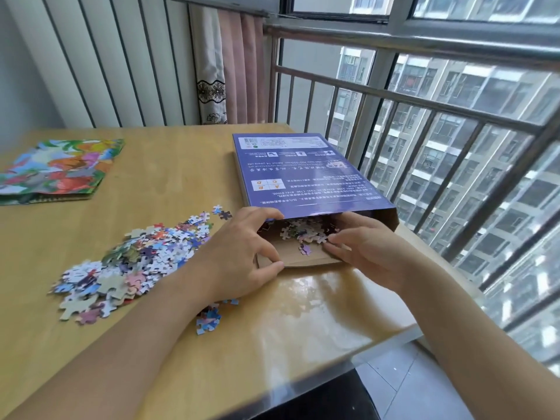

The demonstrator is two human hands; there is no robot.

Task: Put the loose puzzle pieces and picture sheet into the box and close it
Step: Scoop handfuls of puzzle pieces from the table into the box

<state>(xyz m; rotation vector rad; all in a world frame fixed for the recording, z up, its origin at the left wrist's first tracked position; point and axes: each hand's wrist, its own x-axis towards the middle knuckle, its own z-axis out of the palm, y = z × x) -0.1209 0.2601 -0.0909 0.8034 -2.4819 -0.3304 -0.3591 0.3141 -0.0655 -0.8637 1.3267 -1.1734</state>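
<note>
Beside a barred window, a wooden table (169, 183) bears the box (306, 174), long axis running away from the person. Left hand (242, 253) holds its open mouth; right hand (360, 253), fingers relaxed, pushes pieces inside. Loose pieces (130, 262) lie left of the box, nearer the left hand; picture sheet (60, 168) farther left.

One box (306, 171), one picture sheet (60, 168), two hands, countless loose puzzle pieces (133, 262).

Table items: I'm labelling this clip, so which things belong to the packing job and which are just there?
Job:
box, open end towards the person
loose pieces piled on the table
picture sheet
left hand and right hand, both at the box mouth

Just there:
table
curtain
window railing
</note>
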